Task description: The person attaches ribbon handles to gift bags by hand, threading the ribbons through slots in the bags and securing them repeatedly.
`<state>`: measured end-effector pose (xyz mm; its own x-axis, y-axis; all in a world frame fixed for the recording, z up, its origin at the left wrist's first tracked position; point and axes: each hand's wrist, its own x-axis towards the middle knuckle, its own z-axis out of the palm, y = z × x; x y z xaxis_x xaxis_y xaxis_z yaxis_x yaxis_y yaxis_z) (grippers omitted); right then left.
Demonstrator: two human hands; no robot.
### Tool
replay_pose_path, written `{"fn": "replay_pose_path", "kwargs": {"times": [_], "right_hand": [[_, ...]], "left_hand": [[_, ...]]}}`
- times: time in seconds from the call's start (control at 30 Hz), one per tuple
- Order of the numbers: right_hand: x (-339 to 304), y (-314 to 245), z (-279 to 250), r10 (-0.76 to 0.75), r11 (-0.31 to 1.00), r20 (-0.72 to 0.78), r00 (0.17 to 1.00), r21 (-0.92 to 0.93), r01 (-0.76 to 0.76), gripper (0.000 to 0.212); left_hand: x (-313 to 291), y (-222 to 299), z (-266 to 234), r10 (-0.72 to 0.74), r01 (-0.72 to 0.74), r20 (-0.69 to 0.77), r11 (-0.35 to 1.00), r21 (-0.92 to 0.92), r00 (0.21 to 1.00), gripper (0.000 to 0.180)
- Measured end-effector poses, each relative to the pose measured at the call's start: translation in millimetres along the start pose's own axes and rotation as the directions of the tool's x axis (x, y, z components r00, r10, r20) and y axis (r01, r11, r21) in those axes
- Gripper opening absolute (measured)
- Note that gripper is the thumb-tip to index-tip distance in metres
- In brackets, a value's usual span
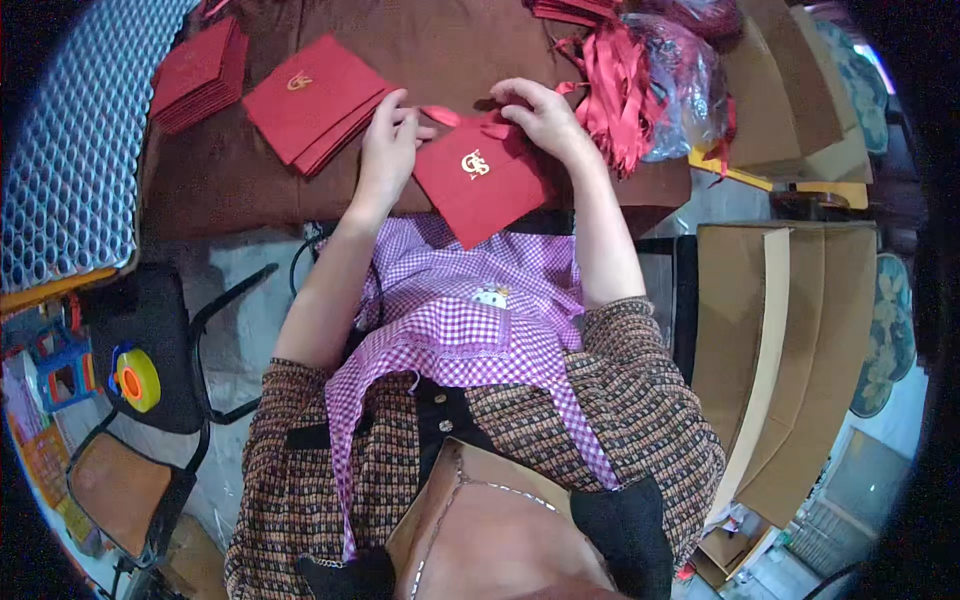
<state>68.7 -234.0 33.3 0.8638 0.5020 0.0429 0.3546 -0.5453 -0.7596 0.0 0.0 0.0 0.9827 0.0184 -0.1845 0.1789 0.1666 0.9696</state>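
A flat red piece of folded card or a flat bag [485, 190], with a gold emblem, lies at the table's near edge, one corner pointing toward me. A loop of red ribbon [440, 116] stands out from its far edge. My left hand [390, 150] is by its left side, fingers apart, close to the ribbon and to a stack of like red pieces [315, 100]. Over its far right edge, my right hand [543, 120] bends with a gap between thumb and forefinger. Nothing plainly shows in either hand. Part of the ribbon passes below the right fingers.
A bundle of red ribbons [618, 95] lies right of my right hand, beside a clear plastic bag [680, 85]. Another red stack [200, 75] is at far left. Cardboard boxes [790, 340] stand at right. A chair [150, 340] bearing a yellow tape roll [138, 380] stands at left.
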Motion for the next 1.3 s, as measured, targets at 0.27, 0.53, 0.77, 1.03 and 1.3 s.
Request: {"fn": "replay_pose_path", "kwargs": {"times": [0.27,0.53,0.77,1.03,1.3], "right_hand": [[-5.0,14.8,-51.0,0.091,0.782,-0.534,0.840,-0.485,-0.393,0.024],[20.5,-26.6,-13.2,0.049,0.919,-0.257,0.965,-0.367,-0.144,0.030],[35.9,-36.5,33.0,0.066,0.852,0.045,0.997,-0.523,-0.033,0.033],[42.1,-48.8,39.6,0.049,0.839,0.194,0.980,-0.540,0.065,0.025],[53.3,-45.7,58.2,-0.108,0.928,-0.088,0.990,-0.367,0.068,0.019]], "left_hand": [[-19.7,1.7,9.7,0.599,-0.469,0.067,0.547,0.694,0.798,0.025],[-27.8,-0.6,12.4,0.483,-0.386,0.159,0.417,0.823,0.861,0.029],[-25.4,-3.3,12.5,0.443,-0.361,0.130,0.490,0.793,0.887,0.025],[-22.8,-6.9,12.5,0.427,-0.338,0.096,0.540,0.771,0.899,0.021],[-24.3,-6.6,12.8,0.481,-0.383,0.158,0.414,0.826,0.862,0.021]]}}
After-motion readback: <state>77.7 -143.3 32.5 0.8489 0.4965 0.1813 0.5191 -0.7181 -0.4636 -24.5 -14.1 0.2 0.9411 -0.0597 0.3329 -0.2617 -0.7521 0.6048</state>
